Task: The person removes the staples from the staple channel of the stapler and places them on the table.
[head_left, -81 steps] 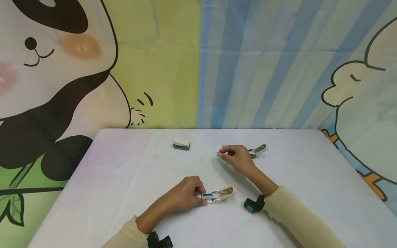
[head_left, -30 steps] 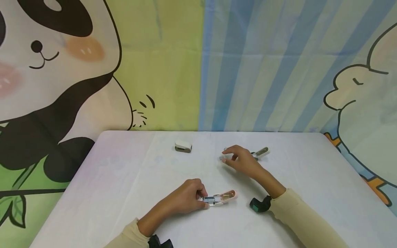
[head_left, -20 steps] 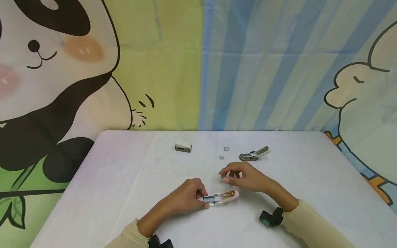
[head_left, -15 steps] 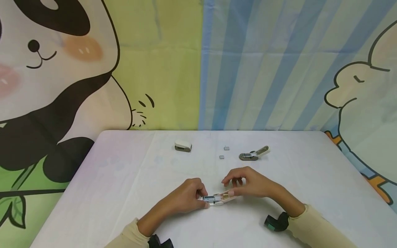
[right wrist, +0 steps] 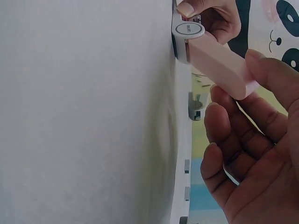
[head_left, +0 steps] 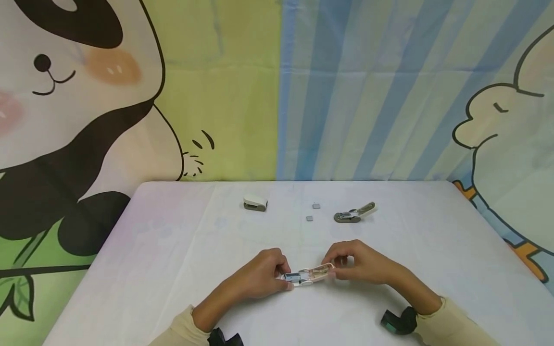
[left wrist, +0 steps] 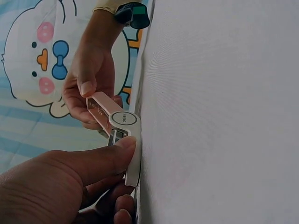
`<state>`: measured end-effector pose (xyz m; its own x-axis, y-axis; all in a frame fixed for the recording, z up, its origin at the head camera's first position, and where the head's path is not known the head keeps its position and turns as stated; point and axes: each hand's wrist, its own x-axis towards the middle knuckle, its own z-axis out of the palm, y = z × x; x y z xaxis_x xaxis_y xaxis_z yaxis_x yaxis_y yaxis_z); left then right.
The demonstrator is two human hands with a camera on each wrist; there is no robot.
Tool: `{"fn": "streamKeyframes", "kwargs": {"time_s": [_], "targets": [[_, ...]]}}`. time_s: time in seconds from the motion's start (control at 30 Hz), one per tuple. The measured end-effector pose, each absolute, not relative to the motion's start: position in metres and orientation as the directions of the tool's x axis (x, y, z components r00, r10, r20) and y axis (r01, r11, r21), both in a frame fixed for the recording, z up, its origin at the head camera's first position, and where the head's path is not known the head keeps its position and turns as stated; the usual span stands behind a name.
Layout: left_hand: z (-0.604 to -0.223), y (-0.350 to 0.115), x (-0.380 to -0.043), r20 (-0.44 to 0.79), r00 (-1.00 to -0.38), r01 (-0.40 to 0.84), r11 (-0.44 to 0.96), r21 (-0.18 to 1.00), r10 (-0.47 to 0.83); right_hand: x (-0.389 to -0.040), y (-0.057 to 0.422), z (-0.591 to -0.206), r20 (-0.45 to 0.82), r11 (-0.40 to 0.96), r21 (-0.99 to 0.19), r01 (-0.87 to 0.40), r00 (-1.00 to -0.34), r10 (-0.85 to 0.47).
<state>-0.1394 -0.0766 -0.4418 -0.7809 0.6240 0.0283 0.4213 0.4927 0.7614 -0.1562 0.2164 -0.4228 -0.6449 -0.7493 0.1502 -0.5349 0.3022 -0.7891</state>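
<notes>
A small pink-and-white stapler (head_left: 305, 277) lies on the table with its pink lid (right wrist: 217, 65) swung back from the base, the metal magazine showing. My left hand (head_left: 261, 274) grips the white base end, thumb on the side nearest me. At the other end, my right hand (head_left: 361, 262) pinches the tip of the lid between thumb and fingers. In the left wrist view the right thumb (left wrist: 87, 88) presses on the lid's end. The left fingers hide the stapler's front end.
Farther back stand a closed white-and-grey stapler (head_left: 255, 203) and an opened grey one (head_left: 355, 213). Two small staple strips (head_left: 316, 205) lie between them. A patterned cloth (head_left: 346, 96) hangs behind the white table (head_left: 173, 250).
My right hand has let go of a staple strip at the back and come toward me to take the pink lid's tip. The left hand has kept its grip on the base.
</notes>
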Motion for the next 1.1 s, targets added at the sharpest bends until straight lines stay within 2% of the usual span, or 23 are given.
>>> {"fn": "streamKeyframes", "kwargs": {"time_s": [0.17,0.3,0.67,0.97,1.1], "targets": [[-0.440,-0.075,-0.137,0.015,-0.785,0.414,0.506,0.757,0.619,-0.148,0.211,-0.421,0.130,0.326,-0.798,-0.508,-0.672,-0.729],[-0.440,-0.074,-0.134,0.017,-0.787,0.417,0.512,0.751,0.616,-0.144,0.207,-0.424,0.164,0.343,-0.768,-0.541,-0.685,-0.710],[-0.441,-0.063,-0.145,0.052,-0.785,0.470,0.539,0.699,0.617,-0.152,0.217,-0.417,0.288,0.305,-0.693,-0.654,-0.638,-0.714],[-0.434,-0.029,-0.172,0.106,-0.822,0.459,0.542,0.704,0.560,-0.169,0.244,-0.406,0.244,0.442,-0.684,-0.580,-0.754,-0.611],[-0.434,-0.011,-0.187,0.139,-0.816,0.484,0.533,0.694,0.561,-0.175,0.259,-0.405,0.237,0.510,-0.671,-0.538,-0.808,-0.540]]}}
